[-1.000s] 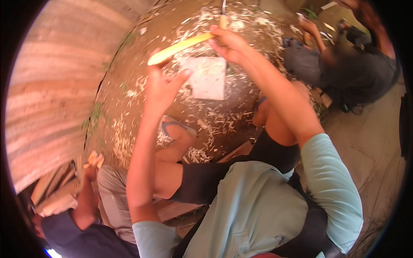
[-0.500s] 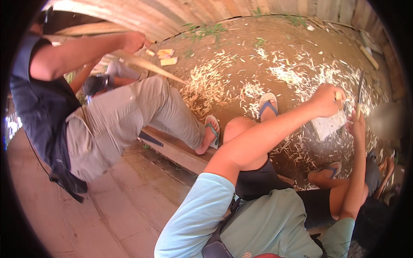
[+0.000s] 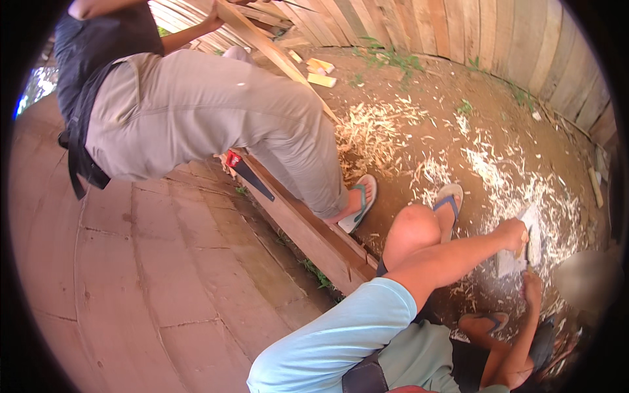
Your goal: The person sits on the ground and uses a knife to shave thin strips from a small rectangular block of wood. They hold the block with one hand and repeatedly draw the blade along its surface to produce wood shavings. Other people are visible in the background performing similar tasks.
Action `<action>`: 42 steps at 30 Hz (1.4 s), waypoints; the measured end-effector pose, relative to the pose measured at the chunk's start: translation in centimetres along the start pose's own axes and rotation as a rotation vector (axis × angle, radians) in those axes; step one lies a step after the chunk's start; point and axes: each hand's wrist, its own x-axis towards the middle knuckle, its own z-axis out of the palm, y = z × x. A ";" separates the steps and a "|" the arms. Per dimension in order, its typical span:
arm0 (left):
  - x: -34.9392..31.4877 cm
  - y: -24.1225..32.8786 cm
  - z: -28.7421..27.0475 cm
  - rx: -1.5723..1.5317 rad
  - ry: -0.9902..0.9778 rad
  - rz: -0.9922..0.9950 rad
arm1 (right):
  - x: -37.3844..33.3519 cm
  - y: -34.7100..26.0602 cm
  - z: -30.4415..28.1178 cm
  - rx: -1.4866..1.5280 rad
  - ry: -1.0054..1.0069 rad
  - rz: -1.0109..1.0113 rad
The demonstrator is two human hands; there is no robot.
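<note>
My left hand (image 3: 511, 236) is closed round a small pale piece of wood (image 3: 523, 243), just over a whitish block (image 3: 508, 263) on the ground. Below it, my right hand (image 3: 532, 287) grips the handle of a knife (image 3: 529, 257). The narrow dark blade points away from me, close beside the wood; whether it touches is too small to tell. Pale wood shavings (image 3: 491, 171) lie thickly round the block.
At left a co-worker in grey trousers (image 3: 196, 111) holds a long plank (image 3: 275, 56) slanting to the ground. A red-handled saw (image 3: 254, 181) lies by a wooden beam (image 3: 308, 245). Yellowish wood pieces (image 3: 321, 80) sit near the plank fence (image 3: 452, 29). Paving (image 3: 170, 275) spreads at lower left.
The knife has come down from a raised, upright position to beside the wood in my left hand. My view has shifted left, bringing the saw into sight. The co-worker's arm has moved up.
</note>
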 end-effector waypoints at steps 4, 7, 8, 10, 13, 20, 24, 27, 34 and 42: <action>-0.5 -0.1 -1.0 0.127 0.033 -0.124 | -5.2 -8.5 -0.8 0.100 0.425 -0.477; 0.2 -0.3 -1.2 0.128 0.001 -0.135 | -4.7 -7.3 5.0 0.564 0.920 -0.564; 1.0 0.0 -0.8 0.159 -0.006 -0.102 | -1.4 -1.1 5.5 -0.123 0.900 -0.702; 2.3 -0.4 -0.5 0.244 -0.003 -0.071 | 1.8 7.7 7.4 -0.472 0.600 -0.651; 2.3 -1.2 -0.6 0.273 -0.019 -0.076 | 0.0 5.6 7.3 0.003 0.310 -0.082; 3.8 -0.2 -0.6 0.376 -0.089 -0.041 | -6.9 -8.1 -2.5 0.296 0.799 -0.397; 4.7 0.9 -0.1 0.327 -0.086 -0.037 | -4.0 -2.1 0.9 0.169 0.856 -0.464; 5.1 1.8 1.4 0.329 -0.040 -0.059 | -1.5 4.7 3.6 -0.421 0.502 -0.183; 2.6 0.6 -2.2 0.368 -0.245 -0.088 | -8.6 -13.8 -1.2 0.147 0.764 -0.491; 4.9 0.1 0.4 0.405 -0.197 -0.017 | -1.9 10.9 11.7 0.013 0.336 -0.197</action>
